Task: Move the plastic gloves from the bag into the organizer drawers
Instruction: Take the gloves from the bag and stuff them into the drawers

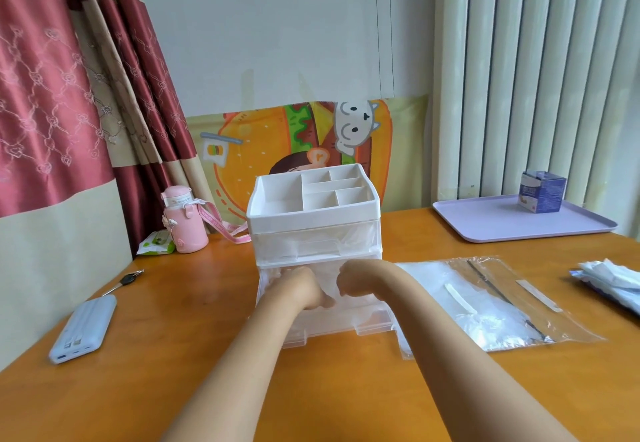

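Gloves (351, 315) in the drawer (329, 335) lie under the left hand (307, 288).

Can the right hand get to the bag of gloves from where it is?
Probably yes. The right hand is over the open lower drawer, and the bag lies flat on the table just to its right, with nothing standing between them.

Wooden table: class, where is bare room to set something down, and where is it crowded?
Bare wood lies between the grey power bank and the white plastic organizer, and between the lilac tray and the clear plastic bag. Crowded: left hand and right hand fill the pulled-out clear bottom drawer.
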A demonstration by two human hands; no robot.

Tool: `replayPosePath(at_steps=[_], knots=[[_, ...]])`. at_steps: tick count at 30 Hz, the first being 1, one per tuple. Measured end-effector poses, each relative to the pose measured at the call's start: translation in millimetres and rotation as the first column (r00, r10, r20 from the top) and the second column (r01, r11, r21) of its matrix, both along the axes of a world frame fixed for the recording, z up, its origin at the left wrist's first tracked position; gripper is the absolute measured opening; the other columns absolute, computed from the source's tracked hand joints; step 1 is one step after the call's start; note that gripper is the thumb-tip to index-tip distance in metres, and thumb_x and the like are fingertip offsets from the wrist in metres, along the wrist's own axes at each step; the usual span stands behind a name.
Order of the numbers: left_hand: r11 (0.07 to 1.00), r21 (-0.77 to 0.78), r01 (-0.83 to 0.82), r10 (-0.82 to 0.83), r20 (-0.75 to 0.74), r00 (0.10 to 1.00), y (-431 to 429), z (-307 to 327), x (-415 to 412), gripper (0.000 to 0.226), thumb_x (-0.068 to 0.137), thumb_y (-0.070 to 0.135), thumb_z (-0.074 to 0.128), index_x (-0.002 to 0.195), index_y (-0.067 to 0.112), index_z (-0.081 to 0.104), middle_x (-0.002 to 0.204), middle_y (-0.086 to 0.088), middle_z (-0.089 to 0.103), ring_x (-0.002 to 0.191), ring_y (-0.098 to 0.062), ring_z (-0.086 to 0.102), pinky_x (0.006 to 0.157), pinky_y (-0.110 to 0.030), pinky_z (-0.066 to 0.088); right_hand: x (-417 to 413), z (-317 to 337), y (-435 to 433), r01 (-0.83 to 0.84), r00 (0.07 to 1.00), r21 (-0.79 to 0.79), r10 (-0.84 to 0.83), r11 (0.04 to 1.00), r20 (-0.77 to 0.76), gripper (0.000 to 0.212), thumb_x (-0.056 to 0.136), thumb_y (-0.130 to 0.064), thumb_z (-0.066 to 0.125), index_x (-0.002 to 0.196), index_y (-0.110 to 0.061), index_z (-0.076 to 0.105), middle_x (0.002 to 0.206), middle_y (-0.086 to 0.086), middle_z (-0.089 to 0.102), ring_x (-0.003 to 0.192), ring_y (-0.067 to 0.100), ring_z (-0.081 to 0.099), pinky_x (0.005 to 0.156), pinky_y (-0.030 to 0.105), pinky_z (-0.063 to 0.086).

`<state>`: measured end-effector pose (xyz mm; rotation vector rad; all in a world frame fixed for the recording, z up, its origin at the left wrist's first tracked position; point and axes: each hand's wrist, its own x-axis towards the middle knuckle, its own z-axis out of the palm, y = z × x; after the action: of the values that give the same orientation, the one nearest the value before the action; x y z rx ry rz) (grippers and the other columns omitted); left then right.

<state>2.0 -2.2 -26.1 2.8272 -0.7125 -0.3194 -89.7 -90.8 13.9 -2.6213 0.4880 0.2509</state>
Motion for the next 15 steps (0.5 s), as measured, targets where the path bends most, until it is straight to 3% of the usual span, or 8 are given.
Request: replayPosePath(at_steps=[2, 3, 5, 7, 9, 11, 13, 15], knots=[[1.000, -0.011, -0.001, 0.001, -0.017, 1.000, 1, -1, 1, 0.049, 0.079, 0.046, 0.067, 0.117, 0.015, 0.062, 0.122, -0.013, 0.060, 0.108, -0.029, 0.058, 0.090, -0.036, 0.049, 4, -1, 1, 0.010, 1.000, -0.019, -0.010, 1.000, -0.011, 0.029, 0.100, -0.008, 0.033, 0.120, -0.001, 0.053, 0.108, 0.010, 0.050, 0.091, 0.020, 0.045, 0.076, 0.026, 0.035], [1.000, -0.011, -0.001, 0.001, -0.039, 0.999, 1, -2, 1, 0.051, 0.083, 0.047, 0.065, 0.122, 0.014, 0.060, 0.125, -0.011, 0.059, 0.110, -0.028, 0.058, 0.088, -0.034, 0.047, 6, -2, 2, 0.026, 1.000, -0.043, -0.026, 0.999, -0.016, 0.024, 0.100, -0.008, 0.032, 0.102, -0.001, 0.055, 0.094, 0.007, 0.048, 0.080, 0.018, 0.043, 0.070, 0.024, 0.035], [1.000, -0.012, -0.011, 0.010, -0.068, 0.998, 4, -2, 1, 0.056, 0.088, 0.050, 0.060, 0.129, 0.012, 0.055, 0.129, -0.009, 0.057, 0.114, -0.027, 0.055, 0.087, -0.031, 0.043, 10, -1, 3, 0.052, 0.998, -0.073, -0.054, 0.996, -0.023, 0.027, 0.099, -0.007, 0.031, 0.077, -0.007, 0.047, 0.078, 0.003, 0.041, 0.066, 0.014, 0.038, 0.065, 0.024, 0.034], [0.999, -0.048, -0.017, 0.014, -0.073, 0.997, 5, 0, -2, 0.061, 0.088, 0.051, 0.061, 0.133, 0.011, 0.052, 0.134, -0.008, 0.054, 0.117, -0.027, 0.054, 0.087, -0.030, 0.041, 6, 4, 2, 0.053, 0.998, -0.072, -0.056, 0.996, -0.033, 0.026, 0.100, -0.007, 0.030, 0.104, -0.002, 0.055, 0.094, 0.007, 0.048, 0.081, 0.020, 0.047, 0.076, 0.028, 0.036], [0.992, -0.122, -0.029, 0.019, -0.077, 0.997, 7, 4, -7, 0.062, 0.088, 0.047, 0.063, 0.135, 0.010, 0.049, 0.136, -0.008, 0.052, 0.118, -0.025, 0.052, 0.086, -0.028, 0.039, 1, 10, -2, 0.070, 0.997, -0.042, -0.071, 0.997, -0.027, 0.036, 0.101, -0.008, 0.030, 0.134, -0.001, 0.044, 0.123, 0.013, 0.050, 0.108, 0.027, 0.053, 0.088, 0.031, 0.042], [0.976, -0.215, -0.029, 0.010, -0.088, 0.996, 11, 11, -10, 0.055, 0.089, 0.042, 0.063, 0.133, 0.010, 0.051, 0.133, -0.007, 0.054, 0.109, -0.023, 0.053, 0.086, -0.028, 0.040, -4, 13, -8, 0.090, 0.996, 0.021, -0.091, 0.996, 0.021, 0.038, 0.101, -0.011, 0.036, 0.137, -0.001, 0.040, 0.136, 0.017, 0.049, 0.116, 0.031, 0.055, 0.096, 0.034, 0.047], [0.969, -0.244, -0.028, 0.013, -0.061, 0.998, 13, 17, -15, 0.051, 0.091, 0.042, 0.061, 0.128, 0.008, 0.055, 0.124, -0.009, 0.060, 0.098, -0.022, 0.054, 0.081, -0.028, 0.042, -11, 17, -18, 0.072, 0.992, 0.133, -0.084, 0.989, 0.090, 0.037, 0.099, -0.012, 0.042, 0.134, -0.001, 0.047, 0.132, 0.015, 0.055, 0.113, 0.030, 0.060, 0.093, 0.037, 0.052], [0.974, -0.224, -0.021, 0.033, 0.050, 0.998, 15, 22, -25, 0.043, 0.092, 0.041, 0.059, 0.113, 0.004, 0.062, 0.106, -0.009, 0.065, 0.096, -0.024, 0.060, 0.072, -0.028, 0.042, -27, 27, -32, -0.006, 0.972, 0.305, -0.066, 0.952, 0.225, 0.031, 0.098, -0.010, 0.047, 0.126, -0.004, 0.058, 0.122, 0.010, 0.063, 0.108, 0.025, 0.063, 0.085, 0.032, 0.055]])
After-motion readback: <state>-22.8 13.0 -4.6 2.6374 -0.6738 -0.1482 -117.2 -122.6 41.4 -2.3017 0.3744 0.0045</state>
